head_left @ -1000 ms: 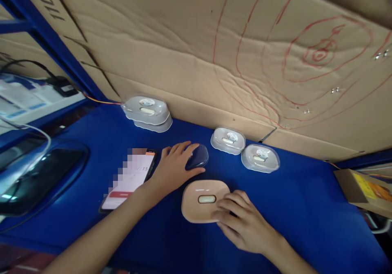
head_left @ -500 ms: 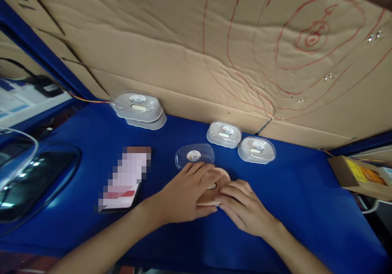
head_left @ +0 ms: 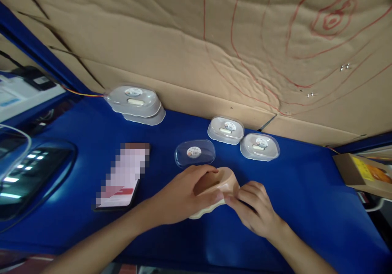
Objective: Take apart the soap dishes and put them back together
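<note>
Peach plastic, in the head view: I have the case [head_left: 219, 182] tilted over the middle of the bench [head_left: 300, 208], the grip of my left hand [head_left: 183, 190] clasping it, my right hand [head_left: 255, 208] at its right end (pinching or merely touching, I can't tell); a clear cover [head_left: 196, 153] lies just beyond.

A tan case [head_left: 231, 180] is partly hidden by the left hand [head_left: 183, 192]; a phone screen [head_left: 125, 176] is blurred; a dark device [head_left: 33, 180], left, and a carton [head_left: 347, 168], right, are cut off; print on a label [head_left: 194, 152] cannot be read.
</note>
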Demonstrator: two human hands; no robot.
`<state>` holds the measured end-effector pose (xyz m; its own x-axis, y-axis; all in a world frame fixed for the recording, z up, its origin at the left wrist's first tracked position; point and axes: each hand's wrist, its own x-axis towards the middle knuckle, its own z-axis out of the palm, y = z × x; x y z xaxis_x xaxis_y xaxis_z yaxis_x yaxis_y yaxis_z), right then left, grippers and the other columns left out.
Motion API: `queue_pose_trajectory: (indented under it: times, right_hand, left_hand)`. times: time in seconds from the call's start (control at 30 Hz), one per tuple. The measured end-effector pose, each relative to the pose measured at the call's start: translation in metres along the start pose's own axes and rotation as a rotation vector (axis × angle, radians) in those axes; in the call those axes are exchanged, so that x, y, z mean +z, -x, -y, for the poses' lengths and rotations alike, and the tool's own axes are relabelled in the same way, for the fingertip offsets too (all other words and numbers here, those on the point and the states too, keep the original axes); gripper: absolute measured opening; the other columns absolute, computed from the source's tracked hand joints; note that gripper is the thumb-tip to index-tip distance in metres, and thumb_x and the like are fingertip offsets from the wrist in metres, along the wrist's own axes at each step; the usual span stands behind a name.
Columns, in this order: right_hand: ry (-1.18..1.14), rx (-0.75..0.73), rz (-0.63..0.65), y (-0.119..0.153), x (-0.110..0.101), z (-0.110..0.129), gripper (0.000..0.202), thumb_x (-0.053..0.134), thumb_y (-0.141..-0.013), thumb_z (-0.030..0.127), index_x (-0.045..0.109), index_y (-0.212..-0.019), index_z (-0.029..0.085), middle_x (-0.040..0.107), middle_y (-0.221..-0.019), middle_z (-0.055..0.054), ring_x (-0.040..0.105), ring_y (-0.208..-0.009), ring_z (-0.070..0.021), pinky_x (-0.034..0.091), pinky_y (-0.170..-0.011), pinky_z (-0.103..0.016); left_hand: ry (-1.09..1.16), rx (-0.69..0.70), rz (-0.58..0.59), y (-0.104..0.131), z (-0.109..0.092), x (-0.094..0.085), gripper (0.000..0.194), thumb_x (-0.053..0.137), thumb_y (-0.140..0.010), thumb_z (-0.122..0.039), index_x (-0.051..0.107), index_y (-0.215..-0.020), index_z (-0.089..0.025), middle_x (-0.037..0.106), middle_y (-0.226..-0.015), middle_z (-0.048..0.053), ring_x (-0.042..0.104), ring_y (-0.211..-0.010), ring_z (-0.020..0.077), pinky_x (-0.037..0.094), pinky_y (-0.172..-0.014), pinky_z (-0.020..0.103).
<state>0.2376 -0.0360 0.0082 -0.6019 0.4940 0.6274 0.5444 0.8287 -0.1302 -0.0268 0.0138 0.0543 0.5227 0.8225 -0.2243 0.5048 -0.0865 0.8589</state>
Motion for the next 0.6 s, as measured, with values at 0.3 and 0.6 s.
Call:
queue_pose_trajectory:
  times: [0.3, 0.6]
  right_hand:
    - [0.024, -0.07, 0.165, -0.003, -0.001, 0.004, 0.038, 0.058, -0.1, 0.004, 0.066, -0.137, 0.01, 0.072, -0.098, -0.008, 0.062, -0.088, -0.0205, 0.049, -0.088, -0.039]
    - [0.076, 0.043, 0.164, -0.01, 0.001, 0.005, 0.023, 0.056, -0.102, 0.011, 0.072, -0.116, 0.019, 0.068, -0.094, -0.005, 0.06, -0.095, -0.0196, 0.041, -0.095, -0.039]
  left_hand:
    - [-0.264, 0.221, -0.131, -0.004, 0.01, -0.006, 0.048, 0.065, -0.097, -0.055, 0.062, -0.134, -0.024, 0.065, -0.145, 0.011, 0.062, -0.131, 0.0316, 0.05, -0.109, 0.051]
    - [-0.618, 0.312, -0.26, -0.015, 0.027, -0.004, 0.05, 0.078, -0.09, -0.046, 0.06, -0.131, -0.022, 0.059, -0.153, 0.014, 0.055, -0.138, 0.0371, 0.045, -0.11, 0.057]
